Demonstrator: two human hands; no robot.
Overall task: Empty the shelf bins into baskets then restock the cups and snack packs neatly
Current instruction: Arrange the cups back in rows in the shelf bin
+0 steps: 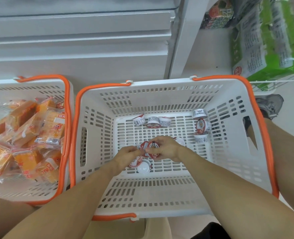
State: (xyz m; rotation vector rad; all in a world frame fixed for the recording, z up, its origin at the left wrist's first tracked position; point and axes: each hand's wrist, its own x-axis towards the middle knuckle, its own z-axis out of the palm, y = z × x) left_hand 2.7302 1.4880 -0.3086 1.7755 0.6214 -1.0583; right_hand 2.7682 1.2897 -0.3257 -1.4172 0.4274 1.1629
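Inside the white basket (160, 94), a red-lidded cup (153, 148) is gripped by the curled fingers of the right hand (167, 149), further cups (136, 160) are gripped by the left hand (125, 156), and the snack packs (25, 135) are held in the adjacent basket (22, 88).

Well beyond my hands to the upper right, green-and-white wrapped packs (270, 38) sit on a white wire rack (270, 84), a dark red-labelled packet (217, 13) lies behind them, and my grey shoe (270, 105) shows just below.
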